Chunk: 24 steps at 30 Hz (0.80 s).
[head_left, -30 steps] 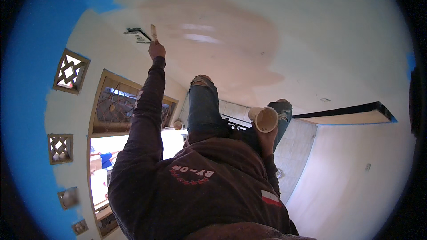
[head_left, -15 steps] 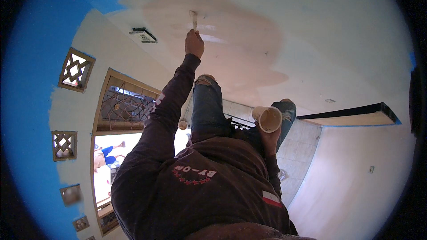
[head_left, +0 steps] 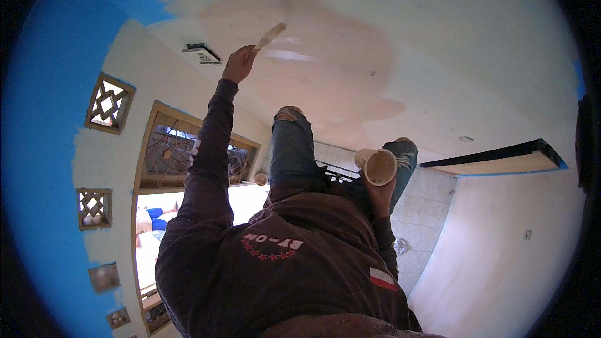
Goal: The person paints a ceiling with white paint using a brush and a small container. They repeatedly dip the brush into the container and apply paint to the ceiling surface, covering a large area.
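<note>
My left hand [head_left: 240,64] is raised on a stretched arm, its fingers closed round the handle of a paintbrush [head_left: 272,35] with a pale, coated end. That end points up and right, over a pale surface [head_left: 350,56] with a large pinkish-beige patch. Whether it touches there I cannot tell. A shiny whitish streak [head_left: 291,56] lies just below the brush. Low at the right, in front of my knee, my right hand [head_left: 380,197] is wrapped round a whitish tub [head_left: 380,168], tilted so its mouth shows. Its inside looks beige; how full it is cannot be made out.
Left stands a partly blue wall [head_left: 44,150] with lattice openings [head_left: 110,103] and a wood-framed doorway [head_left: 134,231]; a person [head_left: 150,219] is beyond it. A small black-and-white fitting [head_left: 201,54] sits near my left hand. At right a black-edged panel [head_left: 501,161] juts out beside pale tiles [head_left: 426,197].
My left hand has moved left and slightly down, and the paintbrush has swung from upright to slanting up and right. My right hand and the tub have stayed put.
</note>
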### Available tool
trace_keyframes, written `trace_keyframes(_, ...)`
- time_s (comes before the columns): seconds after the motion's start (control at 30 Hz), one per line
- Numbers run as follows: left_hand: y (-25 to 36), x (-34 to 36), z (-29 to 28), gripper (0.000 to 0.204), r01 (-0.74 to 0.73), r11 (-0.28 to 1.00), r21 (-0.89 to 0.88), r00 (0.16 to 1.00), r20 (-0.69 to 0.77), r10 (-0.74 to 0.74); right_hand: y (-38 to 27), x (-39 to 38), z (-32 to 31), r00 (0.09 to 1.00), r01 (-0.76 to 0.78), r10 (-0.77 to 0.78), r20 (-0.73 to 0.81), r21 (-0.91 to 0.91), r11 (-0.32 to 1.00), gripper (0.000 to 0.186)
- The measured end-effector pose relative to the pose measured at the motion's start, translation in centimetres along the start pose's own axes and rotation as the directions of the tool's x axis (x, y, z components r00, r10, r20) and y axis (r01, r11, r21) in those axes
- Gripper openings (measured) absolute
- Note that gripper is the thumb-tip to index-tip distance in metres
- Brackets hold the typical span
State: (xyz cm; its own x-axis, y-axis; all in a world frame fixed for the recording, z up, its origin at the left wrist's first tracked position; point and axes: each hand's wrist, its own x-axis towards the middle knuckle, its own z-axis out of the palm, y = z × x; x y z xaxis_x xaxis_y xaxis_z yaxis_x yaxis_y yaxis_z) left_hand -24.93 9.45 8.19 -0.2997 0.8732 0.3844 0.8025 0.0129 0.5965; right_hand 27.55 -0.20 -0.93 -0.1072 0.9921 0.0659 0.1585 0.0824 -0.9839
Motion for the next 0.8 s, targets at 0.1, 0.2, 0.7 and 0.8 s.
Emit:
trace_keyframes(0.1, 2.0, 2.0, -1.0, 0.034, -0.043, 0.992, 0.117, 0.998, 0.041, 0.038, 0.4, 0.2, -0.1, 1.000, -0.004, 0.003, 0.023, 0.043, 0.999, 0.074)
trace_keyframes(0.2, 5.2, 3.8, -1.1, 0.037, -0.009, 0.997, 0.078, 0.993, 0.118, 0.000, 0.6, 0.2, -0.2, 1.000, 0.010, -0.010, 0.009, 0.011, 1.000, 0.077)
trace_keyframes(0.7, 3.4, 4.7, 2.5, 0.036, -0.035, 0.953, 0.302, 0.993, -0.101, 0.068, 0.7, 0.1, 0.1, 1.000, -0.026, 0.027, -0.013, 0.051, 0.998, 0.080)
trace_keyframes(0.8, 1.9, 3.9, 1.3, 0.035, 0.053, 0.917, 0.396, 0.988, -0.156, 0.010, 1.0, 0.2, 0.0, 1.000, 0.009, -0.010, -0.022, -0.029, 1.000, 0.079)
